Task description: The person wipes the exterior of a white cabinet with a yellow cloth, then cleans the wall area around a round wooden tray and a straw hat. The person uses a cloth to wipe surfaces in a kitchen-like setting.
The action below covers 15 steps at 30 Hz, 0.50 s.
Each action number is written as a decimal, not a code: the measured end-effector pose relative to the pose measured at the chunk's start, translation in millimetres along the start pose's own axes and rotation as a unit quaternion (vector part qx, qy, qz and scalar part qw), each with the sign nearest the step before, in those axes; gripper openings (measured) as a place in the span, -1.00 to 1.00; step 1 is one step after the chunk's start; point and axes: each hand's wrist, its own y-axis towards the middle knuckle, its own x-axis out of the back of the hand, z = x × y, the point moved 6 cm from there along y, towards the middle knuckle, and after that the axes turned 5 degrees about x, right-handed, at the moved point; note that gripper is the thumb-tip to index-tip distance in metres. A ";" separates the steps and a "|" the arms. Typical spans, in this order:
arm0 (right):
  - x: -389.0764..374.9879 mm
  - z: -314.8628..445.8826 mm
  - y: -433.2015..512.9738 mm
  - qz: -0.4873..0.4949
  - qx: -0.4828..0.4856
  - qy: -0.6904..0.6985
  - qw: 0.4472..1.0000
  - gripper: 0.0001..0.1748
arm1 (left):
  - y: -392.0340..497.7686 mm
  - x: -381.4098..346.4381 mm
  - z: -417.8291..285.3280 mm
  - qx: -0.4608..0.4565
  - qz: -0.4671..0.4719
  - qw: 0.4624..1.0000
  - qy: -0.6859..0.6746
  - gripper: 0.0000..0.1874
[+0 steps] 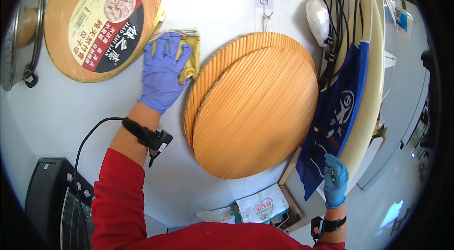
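Observation:
My left hand [165, 69], in a purple glove, presses a yellow cloth [191, 62] with a pale striped edge against the white tiled wall [212, 8]. To its left is a round bamboo mat [58, 12] bearing a large printed label. Close on its right hang two overlapping round slatted mats [255, 115] of bamboo or wood. My right hand [335, 180], in a blue glove, is low on the right with its fingers curled. It is beside a blue apron [345, 108] and a thin white cord [317, 165]; whether it grips anything is unclear.
A metal hook [264, 0] on an adhesive pad holds the slatted mats. Black cables [340, 8] and a white plastic bag [316, 19] hang near a cream board [372, 83]. A glass lid [21, 37], a black oven [49, 186] and printed packages [262, 204] are also around.

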 end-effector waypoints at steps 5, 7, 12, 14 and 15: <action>-6.5 14.1 46.3 -0.002 0.021 0.084 0.996 -0.64 | 38.2 3.9 -7.4 -0.020 -0.010 0.999 -0.034 -0.33; -19.5 30.7 64.9 -0.006 0.052 0.113 0.992 -0.63 | 52.8 4.0 -11.9 -0.026 -0.029 0.998 -0.058 -0.32; -52.2 66.6 134.1 -0.024 0.173 0.142 0.974 -0.53 | 68.5 -0.4 -16.4 -0.028 -0.032 0.998 -0.044 -0.35; -61.4 72.8 170.7 -0.055 0.211 0.137 0.966 -0.49 | 68.8 -1.8 -16.1 -0.025 -0.039 0.998 -0.053 -0.34; -66.6 74.3 190.7 -0.072 0.222 0.131 0.964 -0.48 | 68.6 -2.0 -16.4 -0.028 -0.047 0.997 -0.055 -0.35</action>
